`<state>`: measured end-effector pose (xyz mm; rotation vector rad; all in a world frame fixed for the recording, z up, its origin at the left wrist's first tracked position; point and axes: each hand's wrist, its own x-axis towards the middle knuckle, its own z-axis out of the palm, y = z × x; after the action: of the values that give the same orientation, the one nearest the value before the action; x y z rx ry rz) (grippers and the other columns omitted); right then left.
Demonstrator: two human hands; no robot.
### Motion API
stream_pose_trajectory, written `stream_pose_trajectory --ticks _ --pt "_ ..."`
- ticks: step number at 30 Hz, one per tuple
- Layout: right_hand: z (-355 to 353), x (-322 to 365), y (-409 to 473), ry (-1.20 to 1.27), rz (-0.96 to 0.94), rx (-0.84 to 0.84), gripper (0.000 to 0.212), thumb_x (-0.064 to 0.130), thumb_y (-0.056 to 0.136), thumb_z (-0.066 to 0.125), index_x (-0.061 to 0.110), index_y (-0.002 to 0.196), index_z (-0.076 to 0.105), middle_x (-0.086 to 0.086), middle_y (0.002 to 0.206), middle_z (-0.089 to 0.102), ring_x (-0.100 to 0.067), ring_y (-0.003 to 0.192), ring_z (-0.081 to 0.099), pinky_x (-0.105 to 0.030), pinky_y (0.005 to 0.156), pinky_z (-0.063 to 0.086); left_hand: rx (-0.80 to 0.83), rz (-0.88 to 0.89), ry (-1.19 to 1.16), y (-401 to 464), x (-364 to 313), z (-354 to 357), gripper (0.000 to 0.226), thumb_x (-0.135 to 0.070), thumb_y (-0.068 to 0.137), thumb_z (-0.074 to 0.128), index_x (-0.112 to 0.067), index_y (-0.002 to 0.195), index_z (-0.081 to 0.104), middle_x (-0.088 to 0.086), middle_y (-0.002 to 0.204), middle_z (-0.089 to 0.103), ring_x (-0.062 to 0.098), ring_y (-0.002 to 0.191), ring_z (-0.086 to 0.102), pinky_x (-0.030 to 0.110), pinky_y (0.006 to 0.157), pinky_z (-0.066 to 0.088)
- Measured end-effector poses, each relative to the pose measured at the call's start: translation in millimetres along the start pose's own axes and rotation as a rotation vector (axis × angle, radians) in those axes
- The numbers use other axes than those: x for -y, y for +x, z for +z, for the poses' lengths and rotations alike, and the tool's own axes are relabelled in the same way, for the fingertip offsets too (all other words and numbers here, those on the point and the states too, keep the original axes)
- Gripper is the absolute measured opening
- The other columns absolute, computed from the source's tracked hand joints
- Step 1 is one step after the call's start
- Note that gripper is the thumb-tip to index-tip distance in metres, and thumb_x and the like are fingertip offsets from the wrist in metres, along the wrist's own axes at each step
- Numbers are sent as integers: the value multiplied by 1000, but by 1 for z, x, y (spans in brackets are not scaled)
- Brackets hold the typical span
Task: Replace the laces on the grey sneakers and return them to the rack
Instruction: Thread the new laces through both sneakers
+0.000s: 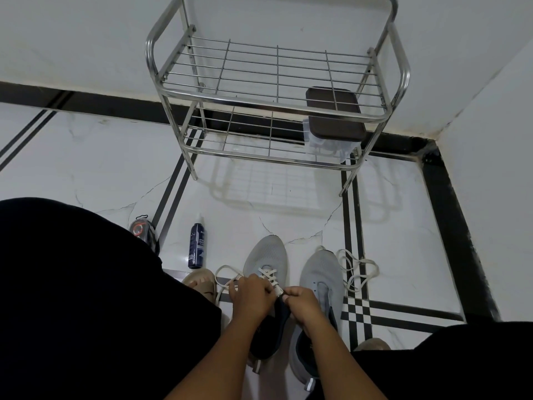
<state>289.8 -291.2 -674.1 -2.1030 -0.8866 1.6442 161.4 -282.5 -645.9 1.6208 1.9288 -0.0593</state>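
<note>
White marble floor with black inlay lines, shoes being laced in front of a steel rack.

Nearest, the left hand point(251, 295) and right hand point(302, 306) are held close together, fingers curled on the cream lace point(269, 277) of the left grey sneaker point(266, 255). Just beside it the right grey sneaker point(321, 272) is set unlaced, with a loose lace point(356, 269) coiled at its outer side. Farther left a dark spray bottle point(196, 245) is stood upright. Beyond, on the rack point(271, 102), a clear container with a dark lid point(334, 114) is kept at the lower shelf's right end; its contents cannot be told.
</note>
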Motion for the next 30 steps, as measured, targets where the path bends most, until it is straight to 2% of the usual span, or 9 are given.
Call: stream_pose_trajectory --ticks 4,9,15,19,21,23,25,27,30 --pt "-3 4 2 202 159 10 17 6 87 53 9 85 70 -11 82 67 -21 78 61 -28 68 51 -33 52 43 -1 -2 2 21 -41 88 55 -34 95 73 -6 107 62 20 111 50 44 109 27" --pt "-2 6 1 270 150 10 6 4 90 61 3 88 65 -15 91 67 -25 88 63 -30 71 56 -104 37 57 -3 -1 6 19 -38 86 58 -33 102 66 -5 112 55 19 110 51 35 102 36" --pt "-10 15 -1 130 103 -81 23 3 86 57 15 67 59 -5 73 61 -21 73 60 -36 78 54 -101 -343 -151 -15 18 6 55 -39 83 68 -17 125 41 9 133 44 28 121 47 37 94 44" --pt "-65 45 -10 429 133 -419 9 2 86 55 2 90 64 -13 90 64 -17 67 57 -36 64 52 6 -398 -303 -17 20 8 40 -28 97 48 -15 133 35 13 137 46 33 120 53 42 93 46" --pt "-94 70 -27 654 85 -844 21 2 93 47 0 113 51 -17 106 61 -25 82 62 -32 65 50 22 -397 -267 -18 20 7 35 -21 100 37 -15 134 34 13 137 46 33 119 54 42 94 46" --pt "-105 92 -46 624 -125 -1173 22 4 98 35 2 119 41 -16 101 56 -31 86 60 -33 67 48 33 -389 -229 -19 20 3 34 -17 100 33 -13 133 32 14 136 48 32 117 56 40 92 47" --pt "-93 107 -57 424 -286 -1095 21 13 100 33 5 118 41 -11 88 58 -29 73 56 -35 60 44 14 -368 -222 -19 19 2 32 -21 98 40 -14 128 33 12 132 52 30 114 58 38 89 49" --pt "-68 97 -52 90 -277 -760 21 22 101 37 12 116 49 -6 81 61 -23 65 55 -32 57 43 -15 -325 -251 -19 18 0 34 -28 94 50 -14 121 37 10 123 58 28 111 59 38 84 50" --pt "-24 58 -39 -354 -163 -213 23 21 97 46 18 116 58 -5 105 65 -23 92 64 -31 74 48 -47 -249 -250 -20 14 -3 34 -33 90 55 -14 113 38 8 114 60 29 106 60 38 77 50"
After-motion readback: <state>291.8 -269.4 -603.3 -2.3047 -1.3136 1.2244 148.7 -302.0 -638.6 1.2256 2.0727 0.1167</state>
